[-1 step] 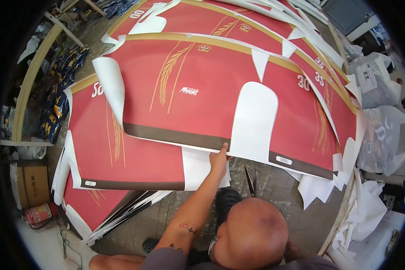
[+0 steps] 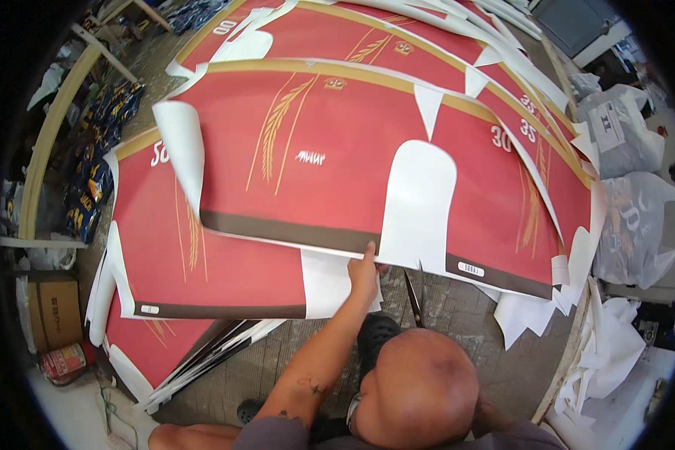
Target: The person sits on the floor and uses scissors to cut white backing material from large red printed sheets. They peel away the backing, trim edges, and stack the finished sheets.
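Note:
My left hand grips the lower edge of a large red printed sheet with gold stripes, a dark band and white cut-out shapes, its left end curled over. Dark scissor blades point up at that edge, just right of my left hand, one tip against the white arched area. My bent bare knee hides my right hand and the scissor handles; part of my right forearm shows beside it. Another red sheet lies beneath at the left.
More sheets lie behind. Dark clothing and a wooden frame are left, above a cardboard box and fire extinguisher. Plastic bags and white scraps line the right. My dark shoe is on the worn floor.
The upper sheet has shifted slightly down and left with my left hand. The scissor blades have risen a little, one tip now reaching the sheet's lower edge.

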`<state>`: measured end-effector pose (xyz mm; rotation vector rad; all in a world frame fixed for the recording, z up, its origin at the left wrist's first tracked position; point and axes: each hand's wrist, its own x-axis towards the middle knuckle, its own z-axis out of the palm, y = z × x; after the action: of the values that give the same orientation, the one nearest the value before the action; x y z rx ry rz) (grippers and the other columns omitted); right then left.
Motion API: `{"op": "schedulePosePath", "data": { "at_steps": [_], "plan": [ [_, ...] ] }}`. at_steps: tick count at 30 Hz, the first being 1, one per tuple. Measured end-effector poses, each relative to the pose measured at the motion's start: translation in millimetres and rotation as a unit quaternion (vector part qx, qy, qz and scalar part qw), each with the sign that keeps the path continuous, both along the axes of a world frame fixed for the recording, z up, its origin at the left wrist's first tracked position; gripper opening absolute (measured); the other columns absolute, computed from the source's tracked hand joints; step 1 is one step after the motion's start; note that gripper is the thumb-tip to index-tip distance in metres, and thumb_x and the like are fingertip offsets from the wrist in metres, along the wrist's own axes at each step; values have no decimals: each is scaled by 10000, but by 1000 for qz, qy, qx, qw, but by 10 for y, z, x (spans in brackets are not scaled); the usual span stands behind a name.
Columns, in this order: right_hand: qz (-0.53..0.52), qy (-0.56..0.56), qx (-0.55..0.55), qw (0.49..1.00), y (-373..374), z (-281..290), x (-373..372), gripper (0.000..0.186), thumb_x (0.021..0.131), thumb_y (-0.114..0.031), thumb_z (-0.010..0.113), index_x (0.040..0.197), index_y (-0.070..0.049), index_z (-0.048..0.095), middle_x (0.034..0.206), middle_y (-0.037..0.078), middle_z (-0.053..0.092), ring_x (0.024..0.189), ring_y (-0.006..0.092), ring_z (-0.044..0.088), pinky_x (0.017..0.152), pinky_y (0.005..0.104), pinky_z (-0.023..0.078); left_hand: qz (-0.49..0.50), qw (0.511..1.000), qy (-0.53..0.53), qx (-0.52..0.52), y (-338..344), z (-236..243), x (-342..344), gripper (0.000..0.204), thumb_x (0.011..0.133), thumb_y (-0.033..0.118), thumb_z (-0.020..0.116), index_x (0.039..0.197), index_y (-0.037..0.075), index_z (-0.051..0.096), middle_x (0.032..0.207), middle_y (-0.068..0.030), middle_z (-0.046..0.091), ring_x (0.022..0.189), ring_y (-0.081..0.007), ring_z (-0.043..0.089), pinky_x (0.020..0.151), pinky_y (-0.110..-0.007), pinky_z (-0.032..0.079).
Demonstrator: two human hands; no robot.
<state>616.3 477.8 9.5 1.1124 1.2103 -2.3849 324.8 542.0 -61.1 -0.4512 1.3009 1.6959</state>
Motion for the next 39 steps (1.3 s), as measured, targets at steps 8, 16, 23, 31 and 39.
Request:
{"op": "schedulePosePath", "data": {
  "at_steps": [8, 16, 23, 31, 39],
  "plan": [
    [-166, 65, -37, 983, -10, -345, -383, 337, 1010, -342, 449, 1111, -27, 514, 1021, 103, 610, 880, 189, 598, 789, 339, 512, -270, 960, 2, -77, 13, 162, 54, 268, 876, 224, 745, 802, -15, 649, 737, -87, 663, 529, -129, 580, 422, -288, 391],
    [-260, 235, -6, 937, 975, -625, -1284, 651, 1008, -581, 346, 1298, -15, 487, 1167, 113, 591, 1034, 224, 582, 915, 375, 488, -263, 963, 26, -47, -371, 582, 180, 177, 829, 109, 753, 771, 0, 625, 659, -50, 594, 500, -130, 499, 442, -292, 350],
    [-348, 148, 49, 924, 2296, -593, -2068, 714, 1014, -584, 367, 1443, -13, 410, 1398, 103, 524, 1256, 221, 511, 1054, 388, 417, -409, 906, 82, -77, -1019, 970, 204, 221, 841, 168, 740, 949, -10, 664, 772, -94, 657, 658, -205, 607, 595, -358, 481],
    [-328, 211, 283, 876, 3133, -596, -2477, 514, 1023, -477, 466, 1233, -15, 544, 1052, 111, 652, 929, 229, 646, 840, 367, 525, -593, 792, 123, 77, -1767, 1436, 71, 296, 849, 264, 706, 1025, 26, 702, 920, -183, 700, 825, -289, 678, 724, -393, 517],
    [-315, 119, 111, 935, 3063, -146, -2014, 323, 1024, -366, 516, 1057, -46, 551, 780, 43, 582, 642, 141, 544, 570, 295, 452, -340, 817, 430, -178, -1324, 1057, -1799, 152, 899, 144, 631, 951, 26, 712, 764, -55, 675, 692, -103, 593, 643, -289, 485]
  ]
}}
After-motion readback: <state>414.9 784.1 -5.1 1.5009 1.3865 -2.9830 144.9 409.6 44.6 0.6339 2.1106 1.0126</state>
